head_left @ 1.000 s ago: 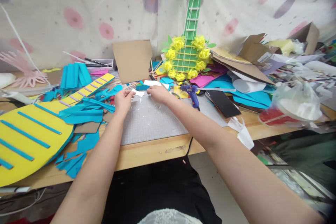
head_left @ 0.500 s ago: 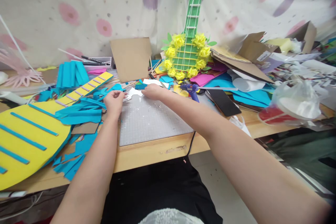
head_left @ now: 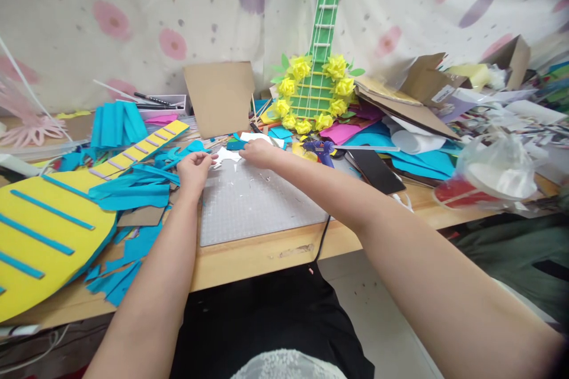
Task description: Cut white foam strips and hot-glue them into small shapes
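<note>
At the far left corner of the grey cutting mat (head_left: 262,207), my left hand (head_left: 194,173) is closed in a pinch. White paper scraps (head_left: 228,154) lie right beside its fingertips; whatever sits in the pinch is too small to name. My right hand (head_left: 258,154) reaches over the mat's far edge with its fingers curled down at the right end of these scraps. The back of the hand hides what those fingers hold. Behind it lies a white strip (head_left: 262,140). To its right rests a blue glue gun (head_left: 322,151) with a long glue stick.
A yellow guitar-shaped cutout (head_left: 57,231) and blue paper scraps (head_left: 133,186) cover the left side. A green guitar model (head_left: 316,86) with yellow flowers stands behind. A phone (head_left: 376,172), a bagged red cup (head_left: 462,192) and a cardboard sheet (head_left: 220,98) are also here.
The whole view has shifted slightly left and up. Both hands keep almost the same place and pose at the white scraps.
</note>
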Motion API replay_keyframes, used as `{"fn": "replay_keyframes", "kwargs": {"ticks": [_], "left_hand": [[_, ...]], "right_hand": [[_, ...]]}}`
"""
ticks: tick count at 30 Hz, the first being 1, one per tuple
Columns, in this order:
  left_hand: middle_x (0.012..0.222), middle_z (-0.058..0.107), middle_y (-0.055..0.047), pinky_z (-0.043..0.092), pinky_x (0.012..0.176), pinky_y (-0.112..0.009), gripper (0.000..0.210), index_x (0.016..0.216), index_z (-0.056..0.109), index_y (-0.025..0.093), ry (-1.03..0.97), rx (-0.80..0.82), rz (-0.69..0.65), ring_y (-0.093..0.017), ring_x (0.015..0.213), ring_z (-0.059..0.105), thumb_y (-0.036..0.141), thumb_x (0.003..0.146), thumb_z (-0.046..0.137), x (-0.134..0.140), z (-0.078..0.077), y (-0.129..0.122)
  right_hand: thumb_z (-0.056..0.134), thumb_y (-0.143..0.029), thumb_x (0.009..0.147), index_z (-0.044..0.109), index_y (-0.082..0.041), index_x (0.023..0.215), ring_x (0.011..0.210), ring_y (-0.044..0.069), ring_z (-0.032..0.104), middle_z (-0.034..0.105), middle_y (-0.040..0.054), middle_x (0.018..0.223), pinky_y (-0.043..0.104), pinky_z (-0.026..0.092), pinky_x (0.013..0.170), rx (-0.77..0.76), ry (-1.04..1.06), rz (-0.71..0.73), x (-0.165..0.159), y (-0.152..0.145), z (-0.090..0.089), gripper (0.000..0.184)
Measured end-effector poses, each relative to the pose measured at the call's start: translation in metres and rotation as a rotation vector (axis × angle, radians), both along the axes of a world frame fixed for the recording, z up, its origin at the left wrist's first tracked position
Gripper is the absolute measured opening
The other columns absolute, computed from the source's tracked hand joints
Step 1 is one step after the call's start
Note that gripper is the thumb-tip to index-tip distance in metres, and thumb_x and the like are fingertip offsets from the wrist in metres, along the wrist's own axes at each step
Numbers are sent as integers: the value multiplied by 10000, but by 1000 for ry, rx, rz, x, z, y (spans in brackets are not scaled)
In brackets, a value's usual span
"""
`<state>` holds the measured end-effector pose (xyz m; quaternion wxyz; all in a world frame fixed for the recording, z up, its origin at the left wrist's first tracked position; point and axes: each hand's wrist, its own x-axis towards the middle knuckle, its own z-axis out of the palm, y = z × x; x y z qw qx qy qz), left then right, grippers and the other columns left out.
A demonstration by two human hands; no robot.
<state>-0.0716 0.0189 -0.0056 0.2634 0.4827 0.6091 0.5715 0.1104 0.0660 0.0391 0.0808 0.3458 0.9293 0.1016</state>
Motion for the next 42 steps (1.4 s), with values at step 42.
{"fn": "replay_keyframes", "kwargs": {"ticks": [42], "left_hand": [[689, 686, -29, 487, 594, -237, 108, 653, 624, 156, -121, 88, 25, -135, 617, 630, 157, 580, 544, -3, -7, 5]], "right_hand": [[386, -128, 840, 511, -173, 1154, 921, 226, 618, 672, 110, 1012, 303, 432, 741, 0, 417, -171, -26, 9, -25, 341]]}}
